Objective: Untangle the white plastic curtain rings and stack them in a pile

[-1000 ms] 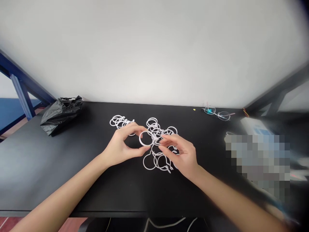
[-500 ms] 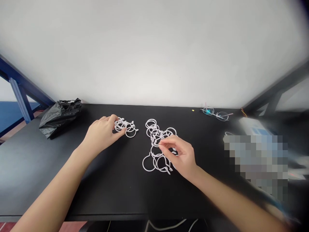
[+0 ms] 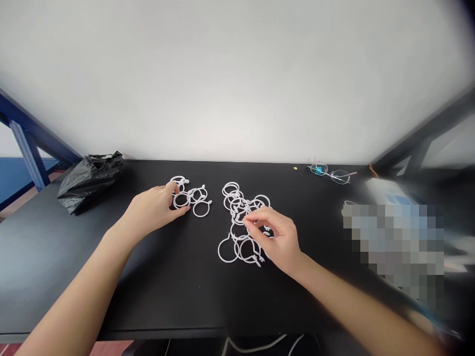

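Note:
On the black table (image 3: 178, 277) lie two loose groups of white plastic rings with small clasp ends. My left hand (image 3: 156, 207) is at the smaller group (image 3: 201, 208), thumb and fingers apart around its left side, the fingertips by the rings. Some of those rings are partly hidden behind the fingers. Over the right edge of the larger, overlapping group (image 3: 228, 249) is my right hand (image 3: 276, 235), thumb and forefinger pinched together. Whatever is between these fingertips cannot be told from the rings underneath.
A crumpled black plastic bag (image 3: 91, 180) lies at the back left. Round wire-framed glasses (image 3: 340, 176) and a small yellow bit (image 3: 295, 168) lie near the white wall (image 3: 237, 89). A blurred, pixelated item (image 3: 393, 242) takes up the right side. Blue frame bars (image 3: 27, 148) stand at left.
My left hand has moved slightly left and toward me, its fingers drawing away from the smaller group, whose rings are now more spread out. The right hand stays in its pinch.

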Available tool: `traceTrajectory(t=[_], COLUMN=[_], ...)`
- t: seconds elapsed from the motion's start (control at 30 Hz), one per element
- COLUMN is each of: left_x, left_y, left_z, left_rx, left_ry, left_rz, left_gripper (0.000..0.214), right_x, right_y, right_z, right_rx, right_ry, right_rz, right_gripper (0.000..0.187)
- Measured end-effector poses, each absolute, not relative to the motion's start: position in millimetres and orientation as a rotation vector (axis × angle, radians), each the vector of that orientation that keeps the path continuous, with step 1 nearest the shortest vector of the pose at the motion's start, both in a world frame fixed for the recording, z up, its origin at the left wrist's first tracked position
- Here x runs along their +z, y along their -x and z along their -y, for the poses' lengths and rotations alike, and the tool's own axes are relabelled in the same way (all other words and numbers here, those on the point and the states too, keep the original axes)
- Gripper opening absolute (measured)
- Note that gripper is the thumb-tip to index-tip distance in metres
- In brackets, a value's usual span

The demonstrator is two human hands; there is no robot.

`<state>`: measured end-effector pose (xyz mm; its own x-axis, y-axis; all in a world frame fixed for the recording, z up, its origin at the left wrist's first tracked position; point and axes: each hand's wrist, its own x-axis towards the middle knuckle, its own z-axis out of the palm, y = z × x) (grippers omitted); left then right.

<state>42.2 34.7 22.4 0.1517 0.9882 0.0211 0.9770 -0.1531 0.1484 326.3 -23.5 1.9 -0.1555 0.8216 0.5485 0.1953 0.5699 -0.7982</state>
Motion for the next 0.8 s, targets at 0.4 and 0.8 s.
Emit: traceTrajectory(t=[0.4,0.8], left_x=[23.6,9.6], left_y=[-87.6,-106.7], left_z=[-12.9,2.1], left_rx=[0.672,0.213], left_ry=[-2.098,-2.061], left_rz=[-1.164,-0.77], left_gripper=[0.024,0.017], right_x=[-0.1,-1.4], right_y=[-327.0,-327.6], right_z=[24.3,23.2], right_rx=[0.681,0.668], right_ry=[0.871,0.883], right_rz=[1.671,1.693], right_gripper=[0.013,0.013])
